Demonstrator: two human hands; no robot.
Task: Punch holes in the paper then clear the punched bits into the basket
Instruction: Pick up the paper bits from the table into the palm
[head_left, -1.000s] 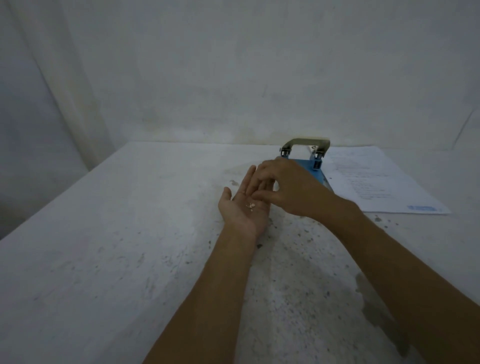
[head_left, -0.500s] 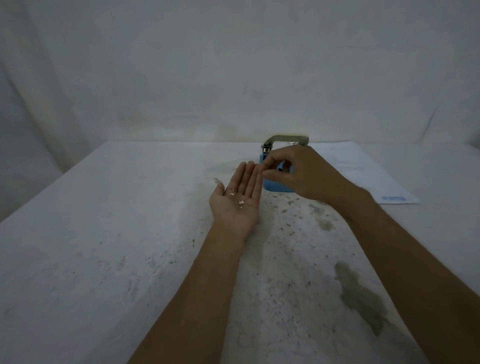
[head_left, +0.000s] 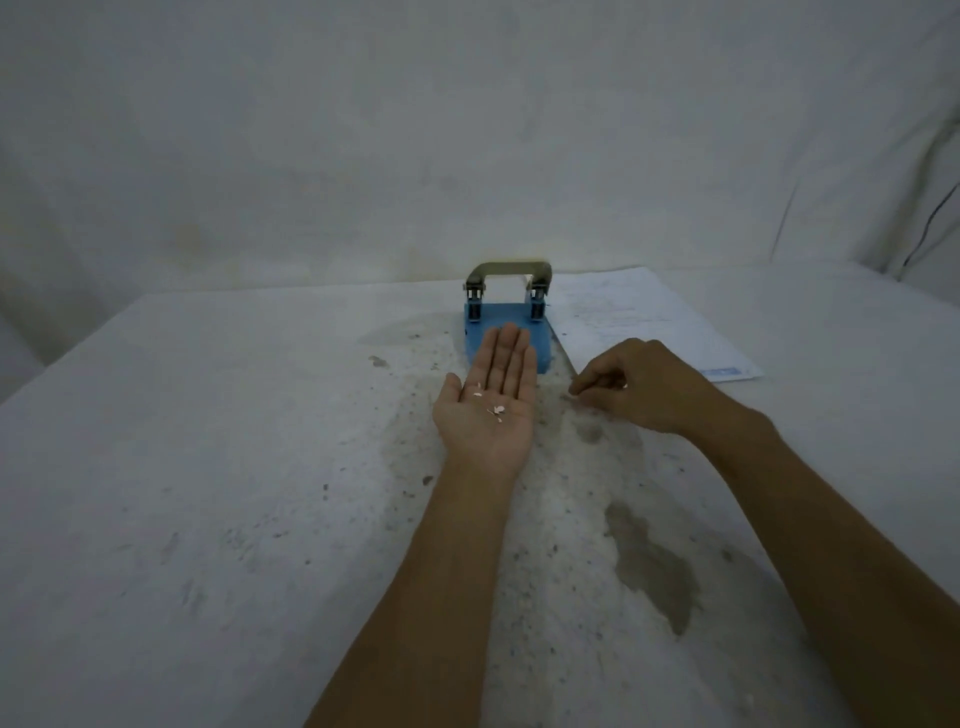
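Observation:
My left hand (head_left: 491, 402) lies palm up and flat above the table, fingers together, with several small white punched bits (head_left: 491, 406) resting on the palm. Just beyond its fingertips stands the blue hole punch (head_left: 506, 325) with a grey metal handle. My right hand (head_left: 634, 389) is to the right, knuckles up, its thumb and fingertips pinched together low at the table surface; a white fleck shows at the fingers. The printed paper (head_left: 644, 322) lies flat to the right of the punch. No basket is in view.
The white table (head_left: 208, 467) is speckled and stained, with a dark patch (head_left: 649, 566) at the right front. A wall rises right behind the table. A thin cable (head_left: 930, 228) hangs at the far right.
My right hand left the left palm and moved right and down to the table. The left hand stayed palm up with the bits. The camera view shifted.

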